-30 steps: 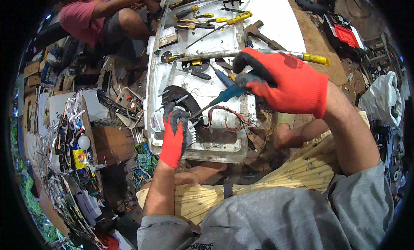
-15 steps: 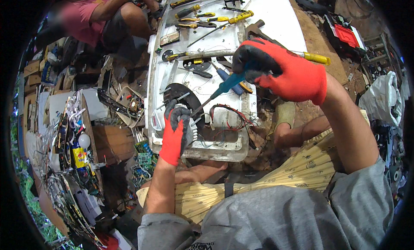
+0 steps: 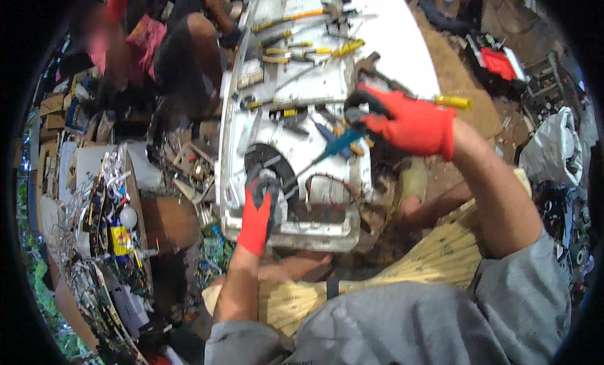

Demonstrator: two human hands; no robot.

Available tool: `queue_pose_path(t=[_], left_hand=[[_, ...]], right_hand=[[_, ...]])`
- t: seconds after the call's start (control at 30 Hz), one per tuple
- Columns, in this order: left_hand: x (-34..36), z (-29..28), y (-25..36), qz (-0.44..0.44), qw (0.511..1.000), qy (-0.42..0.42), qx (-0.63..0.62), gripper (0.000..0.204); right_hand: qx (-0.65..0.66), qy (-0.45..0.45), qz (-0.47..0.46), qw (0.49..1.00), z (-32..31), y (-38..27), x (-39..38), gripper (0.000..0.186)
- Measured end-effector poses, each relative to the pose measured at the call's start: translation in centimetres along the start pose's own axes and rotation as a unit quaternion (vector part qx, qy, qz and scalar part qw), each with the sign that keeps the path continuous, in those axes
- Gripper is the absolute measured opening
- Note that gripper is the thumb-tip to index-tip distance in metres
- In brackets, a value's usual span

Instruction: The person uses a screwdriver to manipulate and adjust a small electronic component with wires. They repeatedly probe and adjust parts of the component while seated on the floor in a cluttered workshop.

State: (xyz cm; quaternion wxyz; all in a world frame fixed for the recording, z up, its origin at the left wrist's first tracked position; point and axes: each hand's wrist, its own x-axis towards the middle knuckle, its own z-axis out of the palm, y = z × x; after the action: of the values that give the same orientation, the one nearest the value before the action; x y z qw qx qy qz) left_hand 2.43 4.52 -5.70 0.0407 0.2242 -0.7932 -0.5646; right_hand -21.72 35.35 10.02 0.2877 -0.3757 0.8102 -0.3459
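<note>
left hand [image 3: 259,209] partly covers blurred grey part [image 3: 282,209]

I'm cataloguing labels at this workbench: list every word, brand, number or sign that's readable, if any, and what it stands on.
None can be read.
Grey shirt: print at the picture's lower edge, cut off and unreadable.
Yellow packet: any print is too small and blurred.
Right glove: no legible marking.
Teal-handled screwdriver: no legible marking.
</note>
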Motion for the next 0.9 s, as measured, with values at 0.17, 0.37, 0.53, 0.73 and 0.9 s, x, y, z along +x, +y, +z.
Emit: queue_pose_path(t=[0.17, 0.37, 0.53, 0.73, 0.9], left_hand=[[-0.2, 0.5, 0.0, 0.109, 0.994, 0.014, 0.028, 0.046], [-0.6, 1.2, 1.0, 0.107, 0.992, 0.022, 0.064, 0.04], [-0.2, 1.1, -0.3, 0.098, 0.993, 0.027, 0.06, 0.046], [-0.2, 0.6, -0.6, 0.091, 0.992, 0.029, 0.079, 0.05], [-0.1, 0.9, -1.6, 0.077, 0.994, 0.039, 0.075, 0.052]], right_hand=[[-0.051, 0.027, -0.036, 0.998, 1.1, 1.2, 0.6, 0.06], [-0.023, 0.033, -0.058, 0.998, 0.5, -0.3, 0.2, 0.044], [-0.009, 0.022, -0.169, 0.985, 0.7, 1.8, 0.7, 0.038], [0.2, -0.005, -0.115, 0.973, 1.6, 1.1, 1.3, 0.036], [0.24, 0.029, -0.187, 0.952, 2.2, 0.7, 0.5, 0.035]])
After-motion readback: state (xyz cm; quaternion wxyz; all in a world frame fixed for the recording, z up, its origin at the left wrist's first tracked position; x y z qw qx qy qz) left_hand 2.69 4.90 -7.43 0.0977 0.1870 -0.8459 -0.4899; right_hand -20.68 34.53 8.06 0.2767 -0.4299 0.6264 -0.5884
